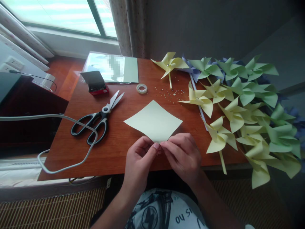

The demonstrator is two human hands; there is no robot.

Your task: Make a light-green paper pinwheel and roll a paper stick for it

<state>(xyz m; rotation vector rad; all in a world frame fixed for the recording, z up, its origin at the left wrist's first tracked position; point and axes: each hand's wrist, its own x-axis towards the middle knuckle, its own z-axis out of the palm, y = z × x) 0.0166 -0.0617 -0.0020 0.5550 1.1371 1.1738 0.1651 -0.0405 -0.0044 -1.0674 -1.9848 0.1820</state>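
A pale yellow square sheet of paper [153, 121] is held corner-on over the wooden table, its near corner pinched between my two hands. My left hand [143, 156] grips that corner with thumb and fingers. Right beside it, my right hand [183, 154] closes its fingertips on the same corner, and the two thumbs nearly touch. The held corner itself is mostly hidden by my fingers. Slightly open scissors [102, 116] with black and white handles lie left of the paper. A small roll of tape [141, 88] rests beyond the far corner.
Several paper pinwheels [220, 135] in yellow, green and purple crowd the right side of the table [119, 162]. A white cable [62, 171] loops over the left edge. Behind stand an open red-and-black box [96, 84], a plastic-wrapped paper pack [131, 70] and scattered paper bits [173, 93].
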